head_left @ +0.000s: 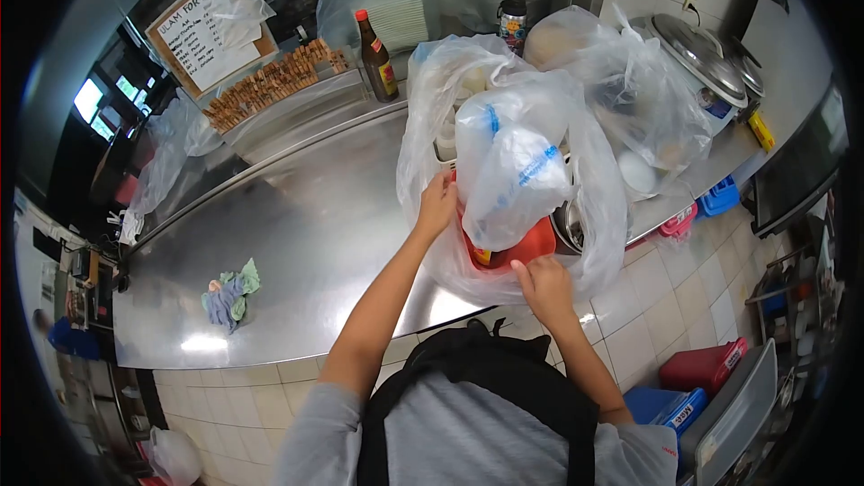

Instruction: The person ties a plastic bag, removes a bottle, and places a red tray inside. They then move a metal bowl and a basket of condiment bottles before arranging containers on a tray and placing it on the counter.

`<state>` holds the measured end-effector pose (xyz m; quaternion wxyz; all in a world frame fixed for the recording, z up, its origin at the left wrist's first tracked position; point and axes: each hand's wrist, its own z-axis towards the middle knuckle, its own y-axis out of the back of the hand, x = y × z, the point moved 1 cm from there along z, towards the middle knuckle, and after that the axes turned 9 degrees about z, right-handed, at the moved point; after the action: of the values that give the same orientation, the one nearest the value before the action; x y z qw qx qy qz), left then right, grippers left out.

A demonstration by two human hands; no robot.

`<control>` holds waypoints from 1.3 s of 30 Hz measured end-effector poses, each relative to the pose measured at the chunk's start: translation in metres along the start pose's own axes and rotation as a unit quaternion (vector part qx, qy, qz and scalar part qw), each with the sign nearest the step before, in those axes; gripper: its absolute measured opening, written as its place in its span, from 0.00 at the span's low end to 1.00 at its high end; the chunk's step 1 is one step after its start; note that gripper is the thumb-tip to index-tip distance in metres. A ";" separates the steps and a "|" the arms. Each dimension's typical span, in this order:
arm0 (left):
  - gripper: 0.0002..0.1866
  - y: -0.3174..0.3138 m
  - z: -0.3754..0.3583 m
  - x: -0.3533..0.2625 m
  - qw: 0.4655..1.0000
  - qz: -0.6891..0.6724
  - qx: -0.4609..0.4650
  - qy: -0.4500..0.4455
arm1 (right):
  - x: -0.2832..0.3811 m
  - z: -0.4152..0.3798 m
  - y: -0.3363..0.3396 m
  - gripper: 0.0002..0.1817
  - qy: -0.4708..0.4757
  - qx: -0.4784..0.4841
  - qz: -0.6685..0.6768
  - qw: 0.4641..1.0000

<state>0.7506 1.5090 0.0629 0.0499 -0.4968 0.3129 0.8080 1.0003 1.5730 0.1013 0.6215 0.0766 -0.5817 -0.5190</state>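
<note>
The red container (537, 245) lies between the two hands of the person, inside a large clear plastic bag (605, 216) on the tabletop (297, 216). The left hand (437, 202), with its fingers partly bent, is at the left edge of this container. The right hand (545, 286) is near its front right edge, the thumb stretched out and the fingers curled; whether either hand grips firmly, one cannot tell. A whitish plastic bag with blue print (511, 175) rests over the container, just beyond the right hand

Red container (533, 245), blue-printed plastic bag (511, 182)
</note>
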 end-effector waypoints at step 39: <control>0.21 -0.042 0.026 0.038 0.877 -0.309 0.115 0.348 | -0.001 -0.022 -0.007 0.18 -0.085 -0.093 -0.116 0.985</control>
<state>0.7284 1.5481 0.0198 0.2420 -0.8081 0.2314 0.4846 1.0144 1.5598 0.0886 0.5100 0.0408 -0.5689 -0.6438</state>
